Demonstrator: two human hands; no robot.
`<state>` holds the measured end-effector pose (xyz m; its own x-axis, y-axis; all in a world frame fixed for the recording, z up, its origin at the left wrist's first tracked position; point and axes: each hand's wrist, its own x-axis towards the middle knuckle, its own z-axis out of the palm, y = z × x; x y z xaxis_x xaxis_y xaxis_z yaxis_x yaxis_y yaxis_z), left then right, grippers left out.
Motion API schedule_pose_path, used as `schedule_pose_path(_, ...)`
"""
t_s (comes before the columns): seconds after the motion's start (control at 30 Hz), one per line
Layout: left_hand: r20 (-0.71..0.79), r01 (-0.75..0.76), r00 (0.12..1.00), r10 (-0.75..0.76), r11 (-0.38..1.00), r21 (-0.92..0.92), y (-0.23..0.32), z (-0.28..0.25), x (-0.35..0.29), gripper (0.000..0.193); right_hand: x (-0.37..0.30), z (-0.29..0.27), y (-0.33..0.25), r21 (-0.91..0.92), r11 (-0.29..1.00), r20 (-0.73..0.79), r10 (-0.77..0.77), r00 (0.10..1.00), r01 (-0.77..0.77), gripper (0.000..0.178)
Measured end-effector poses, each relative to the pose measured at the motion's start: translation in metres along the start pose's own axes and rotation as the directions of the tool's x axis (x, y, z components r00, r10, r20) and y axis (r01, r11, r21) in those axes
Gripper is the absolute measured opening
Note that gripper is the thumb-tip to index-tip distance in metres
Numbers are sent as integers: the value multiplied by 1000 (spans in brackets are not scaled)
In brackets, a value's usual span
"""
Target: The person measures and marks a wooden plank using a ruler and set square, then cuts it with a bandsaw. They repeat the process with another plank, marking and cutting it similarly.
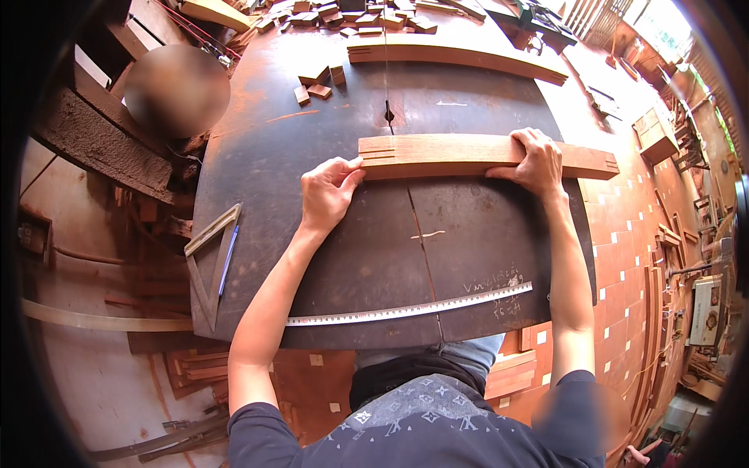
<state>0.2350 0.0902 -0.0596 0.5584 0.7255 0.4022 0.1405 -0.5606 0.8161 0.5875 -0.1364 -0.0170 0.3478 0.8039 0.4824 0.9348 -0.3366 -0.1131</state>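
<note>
A reddish wooden beam point(445, 150) lies crosswise on the dark saw table point(335, 257), with short dark slots cut near both ends. At its left end, my left hand point(329, 193) is closed, thumb and fingers pinching the corner. My right hand point(536, 162) wraps over the beam right of its middle, fingers on the far side and thumb on the near face. Just beyond the beam, a thin saw blade point(386, 74) stands upright above a dark hole in the table. From there a slit runs toward me under the beam.
A second, slightly curved beam point(460, 56) lies farther back. Small wood blocks point(314, 76) sit left of the blade, with several offcuts point(351, 17) at the far edge. Near me are a white measuring strip point(413, 306), a wooden set square point(204, 269) and a blue pen point(229, 260).
</note>
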Motion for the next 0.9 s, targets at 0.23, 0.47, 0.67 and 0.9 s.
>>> schedule_pose_path(0.23, -17, 29, 999, -29, 999, -18, -9, 9, 27, 11, 31, 23, 18, -14, 1000, 6, -14, 1000, 15, 93)
schedule_pose_path(0.47, -20, 26, 999, -27, 998, -56, -16, 18, 44, 10, 45, 30, 27, -24, 1000, -1, -13, 1000, 13, 92)
schedule_pose_path(0.67, -43, 8, 999, -9, 1000, -24, -25, 17, 56, 12, 59, 35, 26, -26, 999, -17, -20, 1000, 20, 91)
schedule_pose_path(0.9, -69, 3, 998, -6, 999, -41, -33, 23, 68, 13, 72, 45, 32, -23, 999, -16, -36, 999, 36, 90)
